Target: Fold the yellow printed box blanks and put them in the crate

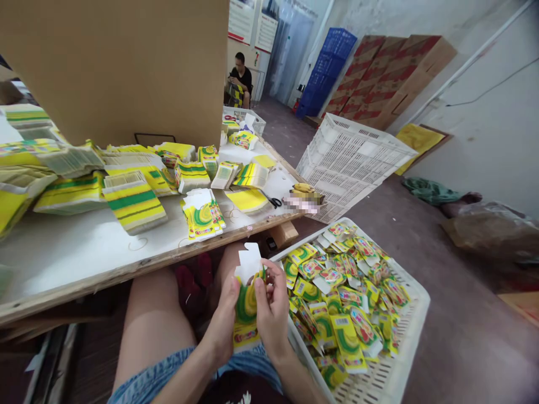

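Over my lap I hold a small yellow and green carton (246, 306) with white flaps sticking up at its top. My left hand (223, 317) grips its left side with fingers wrapped round it. On the carton's right side, my right hand (272, 311) is closed, thumb and fingers near the top flap. Just to the right stands a white plastic crate (415, 336) filled with several folded cartons (341, 306) of the same print.
A white-topped table (76, 247) carries stacks of flat printed cartons (130, 202), a small pile (202, 216), scissors (272, 200) and rubber bands. A big cardboard sheet (122, 62) stands behind. An empty white crate (351, 160) leans on the floor. A person (240, 81) sits far back.
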`<state>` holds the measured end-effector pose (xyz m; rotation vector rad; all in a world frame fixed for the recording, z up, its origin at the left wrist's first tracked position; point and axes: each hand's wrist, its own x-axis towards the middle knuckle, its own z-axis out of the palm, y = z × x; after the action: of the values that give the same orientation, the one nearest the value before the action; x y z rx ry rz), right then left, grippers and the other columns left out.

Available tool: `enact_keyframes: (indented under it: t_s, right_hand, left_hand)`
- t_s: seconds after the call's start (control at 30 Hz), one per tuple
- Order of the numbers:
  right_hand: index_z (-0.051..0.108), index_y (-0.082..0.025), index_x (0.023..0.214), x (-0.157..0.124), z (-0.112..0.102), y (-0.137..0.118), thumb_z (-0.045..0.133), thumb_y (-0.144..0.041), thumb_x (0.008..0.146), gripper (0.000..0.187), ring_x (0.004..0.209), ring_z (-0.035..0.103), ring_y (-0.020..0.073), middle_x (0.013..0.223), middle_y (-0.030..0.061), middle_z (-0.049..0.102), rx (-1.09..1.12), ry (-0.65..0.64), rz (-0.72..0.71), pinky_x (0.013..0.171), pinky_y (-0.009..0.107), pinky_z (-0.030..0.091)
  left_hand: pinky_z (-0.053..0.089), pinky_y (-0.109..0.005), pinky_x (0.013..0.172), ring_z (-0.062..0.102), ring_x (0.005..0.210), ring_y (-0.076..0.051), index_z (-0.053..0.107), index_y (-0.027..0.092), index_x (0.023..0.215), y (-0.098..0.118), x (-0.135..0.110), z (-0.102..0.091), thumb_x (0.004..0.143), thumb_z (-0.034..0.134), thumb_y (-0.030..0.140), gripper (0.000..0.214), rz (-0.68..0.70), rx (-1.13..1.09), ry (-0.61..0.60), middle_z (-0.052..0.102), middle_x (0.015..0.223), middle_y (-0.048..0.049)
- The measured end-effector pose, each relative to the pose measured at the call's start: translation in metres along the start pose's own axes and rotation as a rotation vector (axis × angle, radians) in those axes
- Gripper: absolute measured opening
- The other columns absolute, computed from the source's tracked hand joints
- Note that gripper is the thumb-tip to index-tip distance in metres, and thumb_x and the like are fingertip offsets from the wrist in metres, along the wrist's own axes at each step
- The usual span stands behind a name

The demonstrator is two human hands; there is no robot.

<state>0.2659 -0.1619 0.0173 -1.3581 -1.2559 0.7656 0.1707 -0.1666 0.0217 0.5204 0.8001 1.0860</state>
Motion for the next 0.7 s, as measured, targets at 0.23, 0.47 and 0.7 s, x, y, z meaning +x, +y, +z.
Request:
enact_keyframes:
  t_s: [0.23, 0.47, 0.7]
  right_hand:
    - [0.057, -0.025, 0.121, 0.004, 0.004, 0.005, 0.047, -0.032, 0.096, 0.027, 0.109, 0.057, 0.0257, 0.122, 0.0105, 0.059, -0.089, -0.024, -0.169, 0.090, 0.040, 0.047]
    - [0.066, -0.025, 0.085, 0.012, -0.007, -0.006, 0.051, -0.022, 0.092, 0.017, 0.092, 0.060, 0.0250, 0.094, 0.0047, 0.069, -0.346, -0.269, -0.433, 0.083, 0.040, 0.043]
    - [0.060, -0.020, 0.122, -0.001, -0.007, 0.009, 0.060, -0.033, 0.089, 0.036, 0.108, 0.061, 0.0258, 0.123, 0.0123, 0.063, -0.236, -0.112, -0.291, 0.086, 0.034, 0.050]
  left_hand:
    - [0.054, -0.043, 0.081, 0.070, 0.097, -0.034, 0.073, 0.019, 0.106, 0.015, -0.007, -0.004, 0.073, 0.059, 0.071, 0.064, -0.305, -0.246, -0.180, 0.076, 0.090, -0.0128]
    - [0.052, -0.031, 0.069, 0.066, 0.068, -0.021, 0.073, 0.013, 0.093, 0.008, 0.014, -0.017, 0.068, 0.062, 0.075, 0.068, -0.011, -0.017, -0.028, 0.069, 0.067, -0.0056]
    - [0.044, -0.024, 0.052, 0.054, 0.054, -0.014, 0.068, 0.010, 0.078, 0.008, 0.010, -0.022, 0.064, 0.073, 0.065, 0.057, 0.102, 0.240, 0.181, 0.064, 0.060, -0.0024]
